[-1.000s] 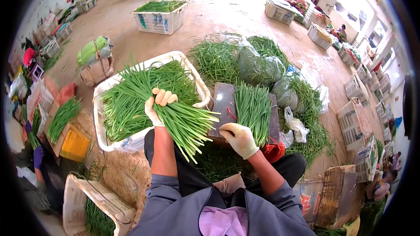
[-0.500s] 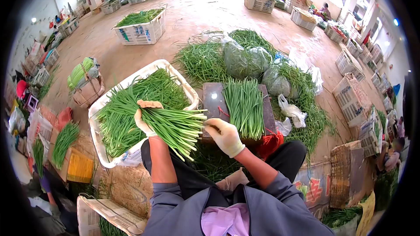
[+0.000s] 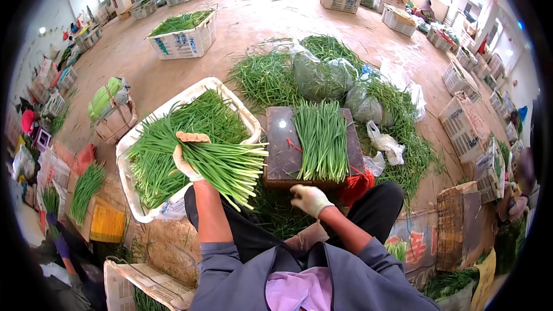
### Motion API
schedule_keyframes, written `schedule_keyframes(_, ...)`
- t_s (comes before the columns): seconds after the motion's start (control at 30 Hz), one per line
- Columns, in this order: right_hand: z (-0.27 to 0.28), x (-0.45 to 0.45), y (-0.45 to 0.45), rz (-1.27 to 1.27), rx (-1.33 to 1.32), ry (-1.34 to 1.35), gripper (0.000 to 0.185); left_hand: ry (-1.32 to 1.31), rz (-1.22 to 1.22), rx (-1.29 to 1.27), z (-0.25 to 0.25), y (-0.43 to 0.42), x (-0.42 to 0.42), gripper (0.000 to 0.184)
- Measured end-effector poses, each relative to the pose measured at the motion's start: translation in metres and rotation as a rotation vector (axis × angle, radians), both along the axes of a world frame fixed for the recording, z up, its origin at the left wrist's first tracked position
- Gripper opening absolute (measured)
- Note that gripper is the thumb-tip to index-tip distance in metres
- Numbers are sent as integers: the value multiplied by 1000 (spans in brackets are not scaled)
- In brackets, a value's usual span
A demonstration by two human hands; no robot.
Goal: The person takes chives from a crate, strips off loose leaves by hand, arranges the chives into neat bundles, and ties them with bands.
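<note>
My left hand, in a pale glove, is closed around a bunch of garlic chives. Their pale stem ends fan out to the right, and the leaves reach back over a white crate of loose chives. My right hand, also gloved, is apart from the bunch, low before the near edge of a dark low block. Its fingers are loosely bent and apart, with nothing visible in them. A neat row of chives lies on the block, beside a thin red tie.
Behind the block are a heap of loose greens and a filled plastic bag. Red strings hang at its right corner. Another crate stands further off. A co-worker's purple-gloved hand shows at lower left.
My right hand has moved away from the stem ends, down and to the right, and its fingers have loosened. My left hand still holds the bunch, shifted slightly left.
</note>
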State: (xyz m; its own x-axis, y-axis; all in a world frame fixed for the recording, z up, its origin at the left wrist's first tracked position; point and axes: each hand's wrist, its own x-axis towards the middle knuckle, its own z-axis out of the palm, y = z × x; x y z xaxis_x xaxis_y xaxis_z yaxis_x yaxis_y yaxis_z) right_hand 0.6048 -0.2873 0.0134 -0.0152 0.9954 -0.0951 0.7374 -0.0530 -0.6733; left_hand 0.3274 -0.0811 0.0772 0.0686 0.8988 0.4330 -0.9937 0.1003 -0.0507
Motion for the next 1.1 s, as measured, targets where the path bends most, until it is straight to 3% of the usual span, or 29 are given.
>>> schedule_keyframes(0.07,18,-3,12,-1,381,131,17,13,12,-16,0,-1,4,28)
schedule_keyframes(0.2,105,-40,31,85,703,118,14,-34,-4,-124,0,0,16,30)
schedule_keyframes(0.27,116,-51,41,190,791,-35,21,-2,-4,-23,2,2,20,30)
schedule_keyframes(0.47,108,-65,67,253,777,-287,31,-40,-7,-124,-1,-1,22,29)
schedule_keyframes(0.53,106,-59,70,257,845,-288,26,-26,-8,-70,-4,3,18,29)
schedule_keyframes(0.6,99,-49,67,181,936,-108,8,-58,-28,-108,-6,4,13,29)
schedule_keyframes(0.67,86,-31,51,112,776,-53,7,-94,-79,-122,-5,3,7,30)
schedule_keyframes(0.73,56,-2,46,215,320,-204,11,-82,-64,-100,-2,3,8,29)
schedule_keyframes(0.8,68,-4,42,57,500,-79,17,-42,-22,-74,2,2,13,29)
schedule_keyframes(0.93,99,-33,58,-127,580,175,29,-14,-11,-53,3,-2,17,30)
schedule_keyframes(1.0,68,-44,80,-159,517,363,34,-24,-2,-69,2,-3,21,30)
schedule_keyframes(1.03,59,-50,86,-141,334,789,37,-31,-22,-65,0,-3,21,30)
schedule_keyframes(1.1,72,-64,88,-217,169,1114,30,-37,-39,-59,-2,-3,22,29)
